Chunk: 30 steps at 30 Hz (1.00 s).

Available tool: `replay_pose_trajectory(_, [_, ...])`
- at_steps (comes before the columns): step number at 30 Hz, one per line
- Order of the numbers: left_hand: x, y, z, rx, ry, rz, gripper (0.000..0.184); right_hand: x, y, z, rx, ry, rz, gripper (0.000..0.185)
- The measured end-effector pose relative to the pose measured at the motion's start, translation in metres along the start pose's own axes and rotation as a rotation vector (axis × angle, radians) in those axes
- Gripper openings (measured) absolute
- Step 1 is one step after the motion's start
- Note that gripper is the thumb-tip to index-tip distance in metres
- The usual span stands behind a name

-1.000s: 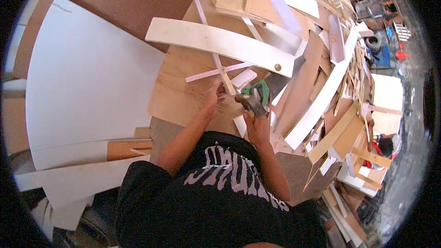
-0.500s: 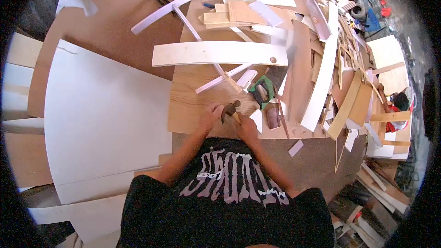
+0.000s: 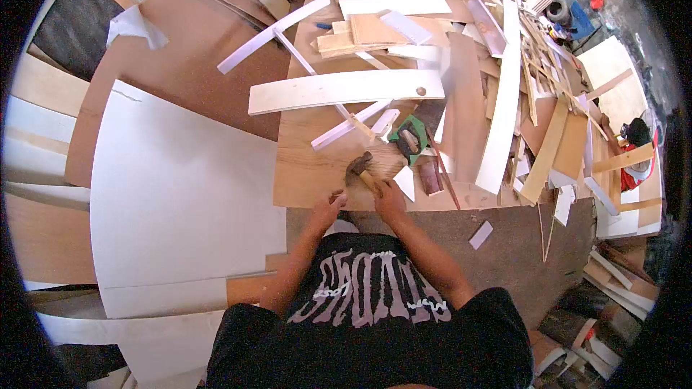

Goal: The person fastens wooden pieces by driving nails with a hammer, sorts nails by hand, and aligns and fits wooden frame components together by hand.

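My right hand (image 3: 390,200) is wrapped round the wooden handle of a claw hammer (image 3: 358,166), whose dark head lies over the plywood board (image 3: 303,180) near its front edge. To its left, my left hand (image 3: 329,209) is just off the board's edge, fingers pinched together; anything between them is too small to make out. Just beyond the right hand lies a handsaw with a green handle (image 3: 411,135). A white offcut (image 3: 406,184) and a brown block (image 3: 430,176) lie beside it. A long white board (image 3: 346,90) crosses a wooden strip frame (image 3: 294,54) farther back.
A large white panel (image 3: 180,202) stands to my left beside a brown sheet (image 3: 187,50). Scrap boards and strips (image 3: 540,101) are heaped at right. Another person (image 3: 636,155) is at the far right. A small offcut (image 3: 481,235) lies below the board's edge.
My left hand has drawn back toward me, away from the hammer head. The right hand still grips the hammer, slightly lower in view. The whole view has shifted a little.
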<state>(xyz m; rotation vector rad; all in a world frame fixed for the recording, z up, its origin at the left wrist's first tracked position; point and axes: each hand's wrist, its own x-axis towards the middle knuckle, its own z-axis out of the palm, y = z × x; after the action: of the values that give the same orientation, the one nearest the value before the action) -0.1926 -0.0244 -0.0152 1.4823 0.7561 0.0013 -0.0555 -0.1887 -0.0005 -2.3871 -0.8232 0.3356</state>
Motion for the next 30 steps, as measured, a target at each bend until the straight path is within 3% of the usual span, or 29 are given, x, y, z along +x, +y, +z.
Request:
replay_pose_trajectory(7, [-0.045,-0.012,0.011,-0.154,0.008,0.000,0.038,-0.067,0.018,-0.003,0.104,0.174,0.020,0.042])
replay_pose_trajectory(10, [-0.079,-0.007,0.009,0.002,-0.013,0.084,0.033,-0.084,0.019,0.013,-0.033,0.260,0.148,0.038])
replay_pose_trajectory(15, [-0.102,-0.018,-0.003,-0.087,-0.011,0.003,0.028,-0.102,0.024,0.029,0.083,0.216,0.136,0.037])
replay_pose_trajectory(17, [-0.098,-0.018,-0.014,-0.151,0.014,0.000,0.028,-0.100,0.015,0.024,0.122,0.177,0.145,0.036])
replay_pose_trajectory(19, [-0.088,-0.006,-0.022,-0.195,0.075,0.022,0.027,-0.095,-0.013,-0.004,0.199,-0.001,0.178,0.035])
replay_pose_trajectory(23, [-0.060,0.010,-0.046,-0.224,0.067,0.031,0.028,-0.083,-0.005,0.025,0.251,-0.008,0.101,0.036])
replay_pose_trajectory(27, [-0.016,0.018,-0.093,-0.062,0.015,-0.015,0.029,-0.043,-0.056,0.032,0.380,-0.002,0.215,0.043])
replay_pose_trajectory(30, [0.016,0.001,-0.144,-0.329,-0.018,-0.027,0.029,0.004,-0.096,0.061,0.426,0.036,0.229,0.044])
